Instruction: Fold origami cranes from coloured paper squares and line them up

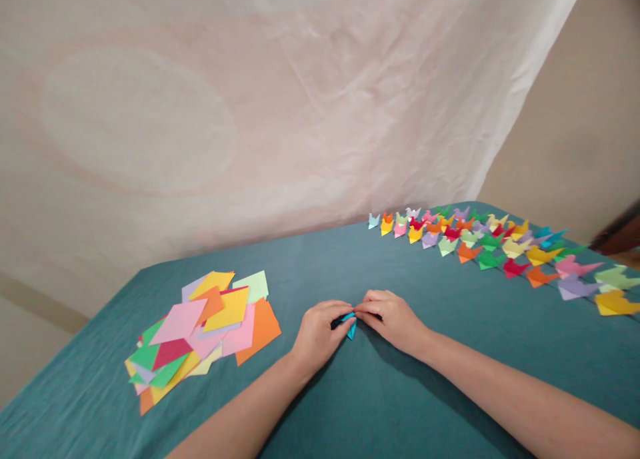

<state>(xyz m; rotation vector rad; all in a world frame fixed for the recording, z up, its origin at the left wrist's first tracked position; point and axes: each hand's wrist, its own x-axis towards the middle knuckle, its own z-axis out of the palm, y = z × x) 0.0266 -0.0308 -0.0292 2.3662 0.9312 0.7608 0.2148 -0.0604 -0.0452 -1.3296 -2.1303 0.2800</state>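
My left hand (320, 329) and my right hand (393, 316) meet at the middle of the teal tablecloth (350, 406). Between their pinched fingertips is a small, partly folded piece of blue paper (350, 324), resting low on the cloth. Most of it is hidden by my fingers. Both hands have fingers curled and pressed on the paper.
A loose pile of coloured square paper sheets (200, 329) lies to the left. Several folded paper birds (500, 246) in many colours stand in rows at the back right, reaching the right edge. A pale cloth backdrop (250, 112) hangs behind the table.
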